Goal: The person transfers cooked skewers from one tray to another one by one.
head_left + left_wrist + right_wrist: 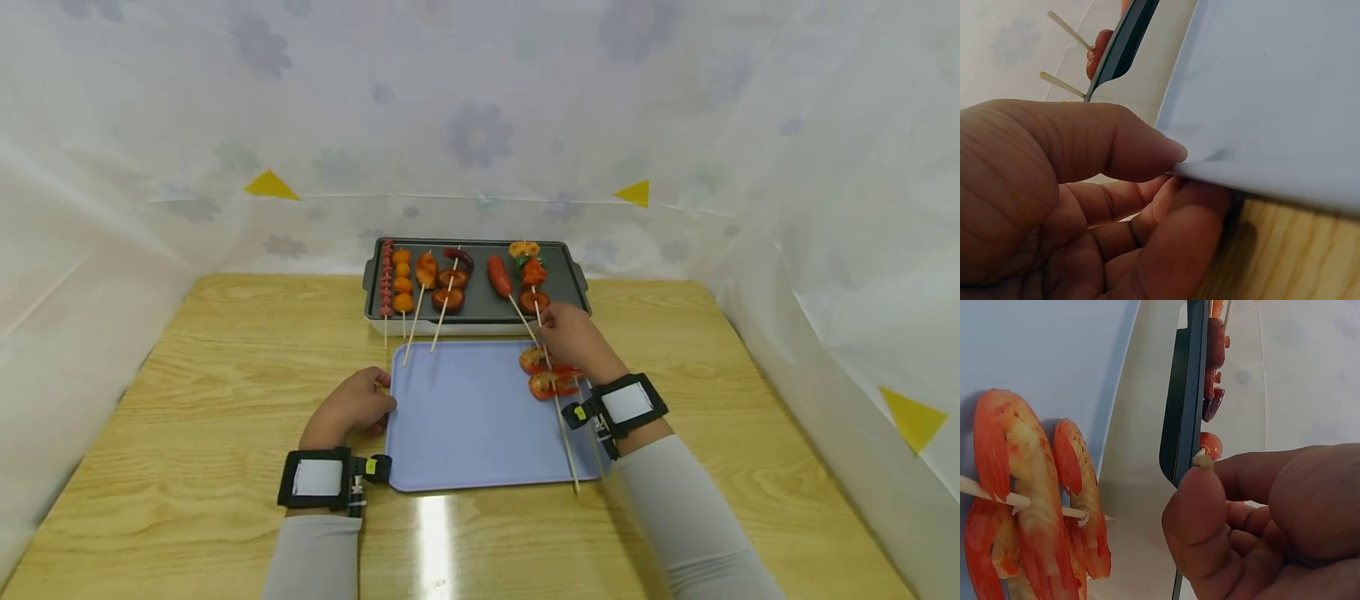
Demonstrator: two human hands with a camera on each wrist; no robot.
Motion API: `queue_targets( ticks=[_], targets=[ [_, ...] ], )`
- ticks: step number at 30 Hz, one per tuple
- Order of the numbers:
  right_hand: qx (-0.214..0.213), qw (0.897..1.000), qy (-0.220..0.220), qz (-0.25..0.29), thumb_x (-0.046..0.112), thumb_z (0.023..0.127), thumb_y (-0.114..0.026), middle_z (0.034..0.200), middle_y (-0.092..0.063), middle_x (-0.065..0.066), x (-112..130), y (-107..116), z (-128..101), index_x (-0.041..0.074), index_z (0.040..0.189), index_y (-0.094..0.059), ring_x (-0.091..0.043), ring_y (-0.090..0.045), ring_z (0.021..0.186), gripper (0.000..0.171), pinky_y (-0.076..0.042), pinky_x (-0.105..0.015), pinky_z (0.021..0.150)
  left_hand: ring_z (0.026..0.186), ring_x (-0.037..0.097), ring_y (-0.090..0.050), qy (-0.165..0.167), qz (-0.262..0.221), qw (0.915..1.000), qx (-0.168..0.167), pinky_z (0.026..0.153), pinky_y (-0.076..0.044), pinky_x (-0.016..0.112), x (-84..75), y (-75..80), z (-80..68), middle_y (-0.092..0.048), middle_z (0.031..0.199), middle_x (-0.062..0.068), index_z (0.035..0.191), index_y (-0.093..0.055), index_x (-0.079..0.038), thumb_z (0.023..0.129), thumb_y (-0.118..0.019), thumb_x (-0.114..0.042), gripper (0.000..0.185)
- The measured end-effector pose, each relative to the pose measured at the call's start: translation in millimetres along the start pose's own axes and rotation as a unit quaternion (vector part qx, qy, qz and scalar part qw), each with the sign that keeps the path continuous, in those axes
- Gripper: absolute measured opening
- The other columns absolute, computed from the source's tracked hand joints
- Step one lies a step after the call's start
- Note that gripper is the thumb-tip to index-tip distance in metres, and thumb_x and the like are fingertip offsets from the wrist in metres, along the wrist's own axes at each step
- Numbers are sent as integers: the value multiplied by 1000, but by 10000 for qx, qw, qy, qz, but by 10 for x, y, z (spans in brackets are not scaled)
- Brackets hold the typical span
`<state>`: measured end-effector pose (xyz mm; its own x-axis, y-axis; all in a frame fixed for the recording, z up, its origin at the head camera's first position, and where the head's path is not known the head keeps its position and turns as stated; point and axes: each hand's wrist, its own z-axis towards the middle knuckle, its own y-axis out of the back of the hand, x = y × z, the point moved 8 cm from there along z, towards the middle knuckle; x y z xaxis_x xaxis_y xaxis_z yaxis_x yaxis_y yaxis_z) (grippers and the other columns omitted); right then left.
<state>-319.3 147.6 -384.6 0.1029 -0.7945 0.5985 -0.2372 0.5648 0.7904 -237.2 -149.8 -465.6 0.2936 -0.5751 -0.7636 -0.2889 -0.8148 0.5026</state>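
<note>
On the far side of the bench (240, 358), a person's right hand (573, 332) pinches a stick at the near right edge of a dark grill (566, 287), its grip narrowed to the stick's width. The stick seems to belong to the mixed skewer (534, 273), though the sausage skewer (499, 276) lies too close to be sure. Nearer, the left hand (360, 402) pinches a pale blue tray (465, 425) by its left edge; prawn skewers (551, 383) lie on its right. The step looks like placing or lifting one skewer; which cannot be told. Next likely calls for keeping the stick clear of its neighbours.
</note>
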Motion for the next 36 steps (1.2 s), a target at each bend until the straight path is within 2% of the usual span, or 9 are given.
queue_targets(
  ticks=[4, 9, 13, 20, 28, 36],
  targets=[
    [184, 9998, -85, 23, 14, 101, -52, 80, -59, -12, -5, -30, 17, 1, 98, -54, -20, -54, 57, 13, -41, -32, 51, 62, 21, -59, -2, -35, 10000, 13, 55, -52, 30, 1, 6, 4, -59, 79, 14, 126, -48, 7, 88, -57, -2, 40],
    [220, 9997, -12, 40, 12, 101, -50, 77, -59, -12, -8, -54, 21, 1, 97, -52, -21, -56, 56, 12, -42, -31, 50, 62, 21, -59, -3, -2, 10000, 31, 55, -52, 30, -2, 5, 8, -59, 79, 14, 126, -48, 7, 88, -57, -2, 40],
    [153, 9998, 49, -70, 12, 101, -50, 75, -59, -12, -8, -64, 20, 1, 98, -52, -21, -59, 56, 11, -43, -31, 49, 62, 21, -59, 31, 15, 10000, 33, 55, -52, 30, -2, 4, 7, -59, 80, 14, 125, -48, 6, 88, -57, -2, 39],
    [-50, 9994, 206, -264, 9, 99, -50, 69, -53, -9, 13, -60, 17, 2, 94, -51, -20, -54, 53, 9, -38, -30, 48, 63, 21, -59, 32, 13, 10000, 60, 55, -53, 31, -18, 10, -11, -59, 80, 14, 125, -48, 6, 88, -57, -2, 39],
    [-152, 9991, 363, -179, 7, 99, -51, 73, -57, -12, 11, -76, 16, 1, 95, -50, -21, -61, 55, 7, -46, -31, 47, 62, 21, -58, 17, 51, 10000, 40, 55, -52, 31, -44, 16, -31, -59, 79, 14, 125, -48, 7, 88, -57, -2, 39],
    [-499, 9951, 753, -409, 4, 98, -53, 71, -53, -11, 21, -77, 5, 1, 92, -50, -20, -57, 53, 7, -44, -33, 49, 62, 20, -58, 116, 36, 9999, -6, 55, -52, 30, -19, 12, -11, -59, 80, 13, 126, -48, 5, 88, -58, -2, 40]
  ],
)
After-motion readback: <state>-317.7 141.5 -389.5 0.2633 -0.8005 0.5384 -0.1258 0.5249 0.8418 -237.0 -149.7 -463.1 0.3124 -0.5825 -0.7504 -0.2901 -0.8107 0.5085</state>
